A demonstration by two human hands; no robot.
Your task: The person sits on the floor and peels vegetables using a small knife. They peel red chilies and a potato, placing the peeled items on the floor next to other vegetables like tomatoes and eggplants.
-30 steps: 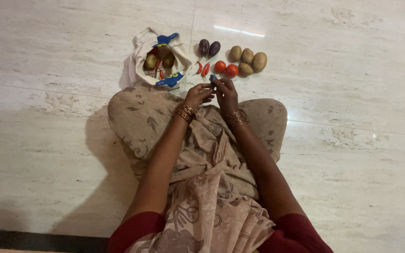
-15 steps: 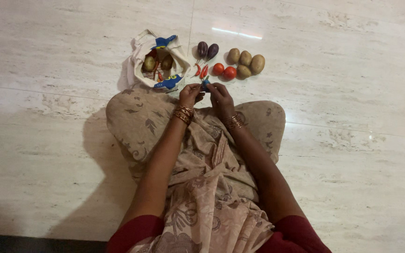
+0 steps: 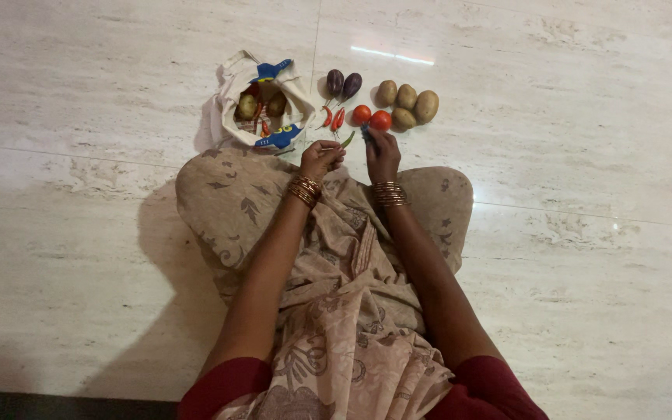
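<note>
- Left hand (image 3: 322, 157) is curled loosely over the knee, fingertips pinching a thin green chilli (image 3: 348, 139) that pokes out toward the floor.
- Right hand (image 3: 383, 152) is bunched up too, fingertips closed on a tiny blue thing (image 3: 365, 132), too small to tell what it is.
- Both hands sit just short of the two round red tomatoes (image 3: 372, 117) on the pale marble floor (image 3: 554, 117).
- Beside those: small red chillies (image 3: 334, 118), two dark purple brinjals (image 3: 344, 82), four brown potatoes (image 3: 407, 103).
- White cloth bag with blue handles (image 3: 262, 99) is lying open on the left, more veg inside.
</note>
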